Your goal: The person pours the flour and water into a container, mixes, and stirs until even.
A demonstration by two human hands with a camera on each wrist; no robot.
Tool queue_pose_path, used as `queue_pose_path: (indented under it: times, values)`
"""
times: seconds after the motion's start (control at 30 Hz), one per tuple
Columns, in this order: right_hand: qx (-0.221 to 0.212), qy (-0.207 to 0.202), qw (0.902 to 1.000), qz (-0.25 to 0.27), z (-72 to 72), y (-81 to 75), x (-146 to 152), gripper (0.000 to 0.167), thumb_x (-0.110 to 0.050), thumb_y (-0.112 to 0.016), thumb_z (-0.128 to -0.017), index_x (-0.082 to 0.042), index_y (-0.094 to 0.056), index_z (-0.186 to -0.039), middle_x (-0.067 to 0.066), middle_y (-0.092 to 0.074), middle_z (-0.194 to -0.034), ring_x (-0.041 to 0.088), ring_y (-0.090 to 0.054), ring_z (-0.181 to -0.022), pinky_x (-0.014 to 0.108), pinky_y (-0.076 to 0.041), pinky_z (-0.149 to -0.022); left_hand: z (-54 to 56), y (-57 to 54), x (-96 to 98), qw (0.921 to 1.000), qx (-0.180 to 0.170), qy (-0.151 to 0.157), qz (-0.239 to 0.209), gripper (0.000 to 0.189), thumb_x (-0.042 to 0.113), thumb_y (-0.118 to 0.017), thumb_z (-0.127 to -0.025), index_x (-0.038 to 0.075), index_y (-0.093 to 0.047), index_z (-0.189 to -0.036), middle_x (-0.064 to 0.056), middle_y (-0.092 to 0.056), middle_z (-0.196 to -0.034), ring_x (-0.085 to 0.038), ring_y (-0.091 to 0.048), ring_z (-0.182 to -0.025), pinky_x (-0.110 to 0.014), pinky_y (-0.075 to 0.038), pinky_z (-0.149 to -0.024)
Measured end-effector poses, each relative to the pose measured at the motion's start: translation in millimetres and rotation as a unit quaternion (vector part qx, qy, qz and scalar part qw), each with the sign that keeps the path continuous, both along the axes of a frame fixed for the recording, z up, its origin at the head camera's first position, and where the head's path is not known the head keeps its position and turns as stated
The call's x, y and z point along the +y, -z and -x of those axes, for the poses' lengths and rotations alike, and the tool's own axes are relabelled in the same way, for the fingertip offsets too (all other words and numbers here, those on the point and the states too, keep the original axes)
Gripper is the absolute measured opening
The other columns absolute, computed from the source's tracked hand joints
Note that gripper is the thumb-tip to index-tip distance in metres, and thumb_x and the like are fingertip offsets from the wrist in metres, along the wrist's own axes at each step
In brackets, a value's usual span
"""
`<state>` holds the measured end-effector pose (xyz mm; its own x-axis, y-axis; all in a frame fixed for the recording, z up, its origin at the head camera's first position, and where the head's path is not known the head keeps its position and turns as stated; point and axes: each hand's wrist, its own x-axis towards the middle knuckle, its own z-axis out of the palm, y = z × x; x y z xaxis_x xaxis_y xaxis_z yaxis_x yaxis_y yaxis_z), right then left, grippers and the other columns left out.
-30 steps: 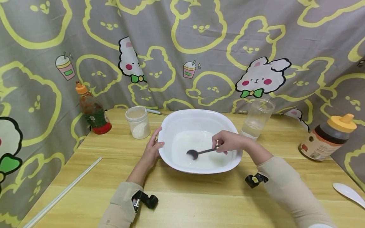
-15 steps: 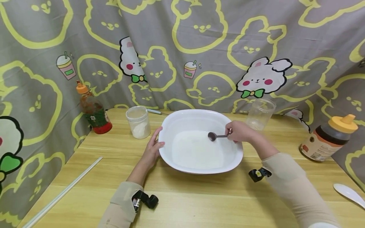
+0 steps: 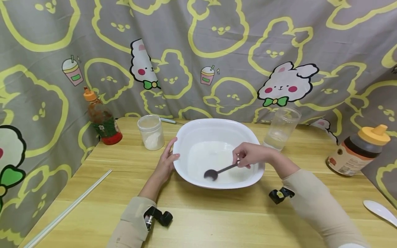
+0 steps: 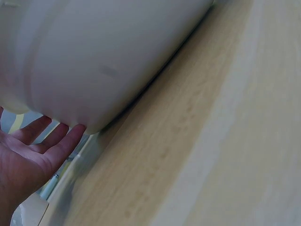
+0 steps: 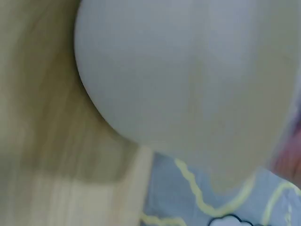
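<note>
A white oval basin stands mid-table with a milky white layer on its bottom. My left hand holds the basin's left side, thumb at the rim. In the left wrist view, the fingertips of that left hand touch the basin's outer wall. My right hand reaches over the right rim and pinches the handle of a dark spoon, whose bowl is down in the white layer. Only a blurred edge of the right hand shows in the right wrist view, beside the basin.
A jar of white powder and a red sauce bottle stand left. To the right are a clear container with some water and a yellow-capped bottle. Chopsticks lie left, a white spoon far right. A patterned curtain hangs behind.
My right hand first swung the dark spoon to the basin's back right, then brought it down to the front left. The left hand stays on the basin's side.
</note>
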<state>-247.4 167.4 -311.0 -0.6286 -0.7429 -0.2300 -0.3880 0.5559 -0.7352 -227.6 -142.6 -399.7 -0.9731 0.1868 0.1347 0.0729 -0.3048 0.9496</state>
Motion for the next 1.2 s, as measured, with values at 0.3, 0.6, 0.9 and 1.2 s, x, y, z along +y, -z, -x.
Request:
queue_pose_path:
  times: [0.3, 0.6, 0.9, 1.2]
  values:
    - [0.052, 0.106, 0.9893, -0.086, -2.1, -27.8, 34.0, 0.009, 0.006, -0.05, -0.067, -0.001, -0.055, -0.07, 0.004, -0.051, -0.055, 0.012, -0.041, -0.042, 0.022, -0.032, -0.039, -1.0, -1.5, 0.1, 0.9999, -0.011, -0.005, 0.001, 0.063, 0.006, -0.046, -0.078, 0.019, -0.025, -0.136, -0.027, -0.035, -0.123, -0.04, -0.043, -0.101, -0.036, -0.049, -0.068]
    - [0.137, 0.14, 0.9784, -0.066, 15.5, -6.0, 4.8, 0.007, 0.002, -0.053, -0.072, -0.004, -0.056, -0.075, 0.003, -0.051, -0.054, 0.015, -0.047, -0.046, 0.025, -0.038, -0.046, -0.9, -2.3, 0.4, 0.9999, -0.01, -0.003, 0.0, 0.063, 0.005, -0.046, -0.078, 0.019, -0.025, -0.136, -0.026, -0.036, -0.122, -0.039, -0.044, -0.101, -0.038, -0.048, -0.071]
    - [0.02, 0.027, 0.9992, 0.023, 4.8, 8.9, -8.9, 0.008, 0.003, -0.055, -0.077, -0.001, -0.061, -0.081, 0.005, -0.049, -0.049, 0.036, -0.046, -0.049, 0.022, -0.037, -0.047, -1.8, -2.8, 0.8, 0.9998, -0.017, -0.005, 0.007, 0.064, 0.006, -0.046, -0.078, 0.02, -0.024, -0.136, -0.026, -0.035, -0.123, -0.041, -0.042, -0.102, -0.037, -0.049, -0.069]
    - [0.055, 0.08, 0.9942, -0.047, -0.1, -20.9, 30.4, 0.011, 0.007, -0.049, -0.066, -0.002, -0.056, -0.069, 0.003, -0.052, -0.057, 0.012, -0.043, -0.044, 0.022, -0.036, -0.039, -1.0, -1.3, 0.8, 0.9999, -0.01, -0.005, 0.0, 0.063, 0.007, -0.047, -0.078, 0.02, -0.025, -0.136, -0.026, -0.035, -0.124, -0.043, -0.04, -0.103, -0.043, -0.047, -0.073]
